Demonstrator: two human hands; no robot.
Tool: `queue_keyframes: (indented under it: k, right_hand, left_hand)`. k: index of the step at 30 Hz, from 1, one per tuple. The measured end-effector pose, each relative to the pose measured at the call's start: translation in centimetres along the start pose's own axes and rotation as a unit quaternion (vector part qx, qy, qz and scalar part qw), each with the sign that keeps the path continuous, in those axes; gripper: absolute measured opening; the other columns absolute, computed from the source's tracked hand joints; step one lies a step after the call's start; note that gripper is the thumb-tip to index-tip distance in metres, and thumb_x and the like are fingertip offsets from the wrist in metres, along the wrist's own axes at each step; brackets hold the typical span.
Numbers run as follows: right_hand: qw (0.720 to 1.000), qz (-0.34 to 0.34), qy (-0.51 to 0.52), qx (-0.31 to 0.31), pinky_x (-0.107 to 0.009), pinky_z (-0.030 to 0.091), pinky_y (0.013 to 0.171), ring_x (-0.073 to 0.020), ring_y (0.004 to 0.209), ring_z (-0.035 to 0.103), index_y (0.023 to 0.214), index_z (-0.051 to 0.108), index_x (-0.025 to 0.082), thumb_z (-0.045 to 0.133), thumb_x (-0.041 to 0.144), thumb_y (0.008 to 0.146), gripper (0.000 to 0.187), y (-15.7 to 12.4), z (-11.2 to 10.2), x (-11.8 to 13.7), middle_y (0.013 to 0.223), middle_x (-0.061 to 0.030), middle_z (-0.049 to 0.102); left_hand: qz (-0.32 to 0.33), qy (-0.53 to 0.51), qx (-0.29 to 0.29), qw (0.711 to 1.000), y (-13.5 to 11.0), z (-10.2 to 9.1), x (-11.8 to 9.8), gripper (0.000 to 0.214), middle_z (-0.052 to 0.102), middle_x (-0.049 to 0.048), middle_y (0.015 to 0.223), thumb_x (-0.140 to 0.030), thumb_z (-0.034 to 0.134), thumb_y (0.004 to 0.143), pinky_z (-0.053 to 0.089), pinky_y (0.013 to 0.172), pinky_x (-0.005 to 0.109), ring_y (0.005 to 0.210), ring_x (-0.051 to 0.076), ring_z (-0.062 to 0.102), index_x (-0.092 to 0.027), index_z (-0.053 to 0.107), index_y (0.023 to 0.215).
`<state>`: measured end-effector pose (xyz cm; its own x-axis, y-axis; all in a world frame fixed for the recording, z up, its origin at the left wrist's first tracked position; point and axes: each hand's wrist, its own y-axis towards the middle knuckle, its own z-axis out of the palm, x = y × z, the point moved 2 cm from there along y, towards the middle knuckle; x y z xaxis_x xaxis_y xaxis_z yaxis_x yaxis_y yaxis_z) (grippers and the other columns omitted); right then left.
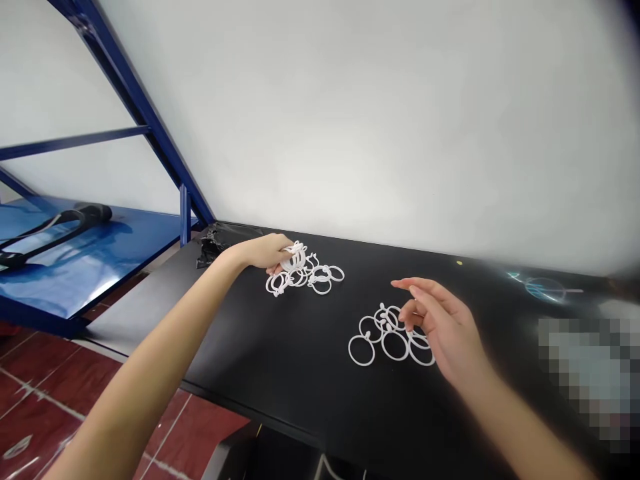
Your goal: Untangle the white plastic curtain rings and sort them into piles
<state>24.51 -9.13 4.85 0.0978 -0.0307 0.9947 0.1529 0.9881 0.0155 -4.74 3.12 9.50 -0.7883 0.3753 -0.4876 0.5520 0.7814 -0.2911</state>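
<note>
Two heaps of white plastic rings lie on a black table (280, 360). My left hand (263, 252) reaches to the far heap of rings (313, 275) and its fingers are closed on a small stack of rings (293, 257) at the heap's left end. My right hand (443, 327) hovers over the right side of the near heap of rings (385, 337). Its fingers are spread and loosely curled, and I see nothing held in them.
A blue metal rack (120, 80) with a blue shelf (75, 267) stands to the left, a black strap-like object (60, 223) lying on it. A crumpled black scrap (210, 245) sits at the table's far left corner. A white wall runs behind. Red tile floor (35, 387) lies below.
</note>
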Motion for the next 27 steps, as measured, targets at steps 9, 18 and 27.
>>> queue_keyframes:
  k: [9, 18, 27]
  right_hand:
    - [1.0, 0.015, -0.006, 0.011, -0.022, 0.049, 0.05, -0.0091, 0.06, 0.059, 0.094, 0.071, 0.021, 0.068, 0.038, 0.083, 0.021, 0.3, -0.2, -0.3, 0.106, -0.0073, 0.07]
    - [0.992, -0.048, -0.115, 0.007, -0.025, 0.047, 0.05, -0.0117, 0.057, 0.06, 0.092, 0.068, 0.021, 0.068, 0.042, 0.081, 0.024, 1.9, -3.2, 1.3, 0.101, -0.0075, 0.071]
    - [0.849, 0.038, -0.463, 0.251, -0.026, 0.037, 0.052, -0.013, 0.054, 0.053, 0.093, 0.067, 0.02, 0.071, 0.042, 0.077, 0.028, 2.4, -7.5, 1.7, 0.064, 0.0012, 0.061]
  left_hand:
    - [-0.147, 0.016, 0.043, 0.988, 2.0, 1.7, 3.5, 0.076, 0.067, 0.0052, 0.072, -0.042, 0.052, 0.082, 0.048, 0.057, 0.024, 0.061, 0.019, 0.064, -0.009, 0.029, 0.147]
    - [-0.144, 0.047, 0.015, 0.988, -0.5, 1.1, 2.6, 0.071, 0.07, 0.0068, 0.082, -0.049, 0.049, 0.087, 0.044, 0.061, 0.025, 0.065, 0.019, 0.063, -0.012, 0.032, 0.146]
    - [0.195, 0.05, -0.035, 0.979, -2.3, 10.1, -9.1, 0.033, 0.061, 0.0056, 0.11, -0.033, 0.048, 0.092, 0.045, 0.071, 0.026, 0.08, 0.016, 0.062, -0.02, 0.055, 0.123]
